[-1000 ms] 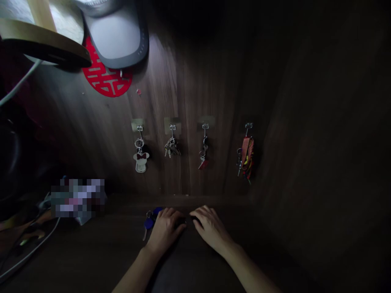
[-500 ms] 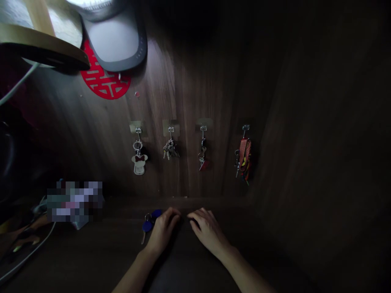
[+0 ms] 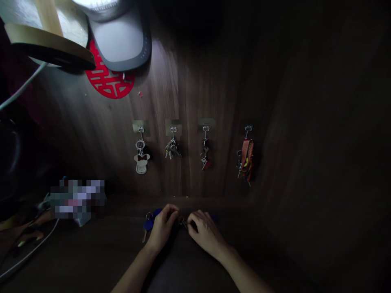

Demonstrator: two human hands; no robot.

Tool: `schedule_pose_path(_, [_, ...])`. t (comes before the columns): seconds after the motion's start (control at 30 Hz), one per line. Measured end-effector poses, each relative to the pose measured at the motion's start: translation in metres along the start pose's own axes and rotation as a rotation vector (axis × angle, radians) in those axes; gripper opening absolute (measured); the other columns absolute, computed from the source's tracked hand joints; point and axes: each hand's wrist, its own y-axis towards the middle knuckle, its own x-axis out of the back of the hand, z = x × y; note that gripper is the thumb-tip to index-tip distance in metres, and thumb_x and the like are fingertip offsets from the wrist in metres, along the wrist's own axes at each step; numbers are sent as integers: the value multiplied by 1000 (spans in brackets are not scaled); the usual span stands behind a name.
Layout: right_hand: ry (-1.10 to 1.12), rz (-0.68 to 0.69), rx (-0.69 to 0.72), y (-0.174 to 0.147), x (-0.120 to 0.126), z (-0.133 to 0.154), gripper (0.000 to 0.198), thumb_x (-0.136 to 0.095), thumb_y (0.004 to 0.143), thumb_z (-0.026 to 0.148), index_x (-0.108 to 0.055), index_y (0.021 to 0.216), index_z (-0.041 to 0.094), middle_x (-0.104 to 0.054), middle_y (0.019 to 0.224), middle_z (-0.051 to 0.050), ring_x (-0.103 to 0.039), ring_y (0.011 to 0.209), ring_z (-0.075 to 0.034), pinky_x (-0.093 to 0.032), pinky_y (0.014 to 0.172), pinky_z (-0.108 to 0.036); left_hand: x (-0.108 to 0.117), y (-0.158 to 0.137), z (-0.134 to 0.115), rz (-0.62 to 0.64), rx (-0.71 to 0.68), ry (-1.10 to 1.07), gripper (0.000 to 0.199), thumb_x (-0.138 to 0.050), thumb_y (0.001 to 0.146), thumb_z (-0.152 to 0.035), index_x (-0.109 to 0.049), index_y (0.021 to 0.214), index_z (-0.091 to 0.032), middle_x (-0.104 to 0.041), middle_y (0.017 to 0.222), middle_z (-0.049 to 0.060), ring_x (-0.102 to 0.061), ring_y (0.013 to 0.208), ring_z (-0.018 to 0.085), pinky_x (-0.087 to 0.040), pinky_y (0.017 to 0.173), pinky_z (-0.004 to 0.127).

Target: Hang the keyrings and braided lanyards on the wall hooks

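Observation:
Low over the dark wooden surface, my left hand (image 3: 162,228) has its thumb and fingers curled together. Its fingertips come close to a small metal key ring (image 3: 182,220); whether they touch it or hold something is hidden. My right hand (image 3: 204,231) is closed, its thumb and fingers pinching at the ring's right side. A bit of blue (image 3: 215,218) shows dimly behind the right hand. Left of my left hand lies a key with a blue head (image 3: 148,225) on a ring, with another blue piece (image 3: 157,212) partly covered by the hand.
On the wood panel hang a Minnie-shaped keychain (image 3: 142,160), a key bunch (image 3: 172,149), keys with a red tag (image 3: 205,158) and keys with an orange strap (image 3: 247,152). Upper left are a grey cap (image 3: 120,40), a red paper cutout (image 3: 111,83) and a lamp (image 3: 50,47).
The metal ring now shows between my hands; it was hidden before. My right fingers have closed in toward it. The whole view has shifted slightly.

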Motion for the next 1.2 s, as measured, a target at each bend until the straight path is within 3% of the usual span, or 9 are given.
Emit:
schedule_pose_path(0.1, [177,-69,-94,2,6,3,11,-48,78,14,-56,74,21,-63,75,1,-58,74,-15,-40,72,-28,3,-1,-3,-5,-42,84,19,-46,85,-36,-57,87,-20,-63,79,1,-59,76,17,-46,73,28])
schedule_pose_path(0.33, [715,-146,-294,7,8,5,28,-56,76,40,-50,58,20,-56,45,3,-51,45,-12,-37,47,-21,5,-12,-22,173,-288,225,24,-48,87,-32,-57,108,-24,-63,106,6,-56,101,21,-43,90,35])
schedule_pose_path(0.43, [823,-150,-335,8,8,8,34,-59,74,47,-50,57,19,-57,44,2,-47,41,-10,-34,43,-20,4,-13,-22,143,-313,298,22,-55,83,-32,-57,103,-23,-64,98,5,-57,94,21,-45,85,35])
schedule_pose_path(0.53, [898,-132,-359,8,10,13,38,-59,73,52,-51,57,18,-60,47,0,-42,39,-8,-30,41,-20,4,-12,-20,128,-325,348,14,-51,86,-31,-60,93,-23,-65,89,4,-58,86,20,-45,81,34])
schedule_pose_path(0.67, [984,-145,-345,11,11,18,44,-58,71,59,-54,60,17,-60,48,0,-40,38,-7,-28,39,-19,5,-11,-21,144,-339,317,18,-46,88,-31,-62,88,-23,-66,88,4,-58,87,20,-44,84,34])
schedule_pose_path(0.83, [977,-234,-354,12,12,12,44,-56,72,61,-59,67,17,-58,52,1,-44,43,-9,-33,42,-20,3,-11,-22,154,-198,95,28,-41,90,-38,-63,96,-21,-67,93,5,-58,91,20,-43,86,32])
schedule_pose_path(0.93, [909,-264,-274,11,13,8,34,-60,74,52,-65,76,18,-63,68,-2,-57,63,-14,-44,57,-23,1,-11,-23,215,-77,-99,32,-42,89,-42,-64,92,-18,-66,85,4,-58,81,17,-45,75,26])
schedule_pose_path(1.03, [884,-223,-179,10,12,8,29,-60,75,47,-66,77,19,-63,78,-3,-59,76,-17,-47,67,-25,-2,-10,-26,265,-7,-246,34,-46,86,-45,-64,82,-15,-64,78,2,-56,75,16,-45,71,24])
schedule_pose_path(1.2, [942,-170,-200,10,6,8,30,-62,73,48,-62,71,18,-57,71,1,-54,53,-11,-45,50,-22,-6,-10,-28,398,128,-472,40,-50,83,-49,-65,76,-13,-65,73,3,-58,72,16,-45,75,28])
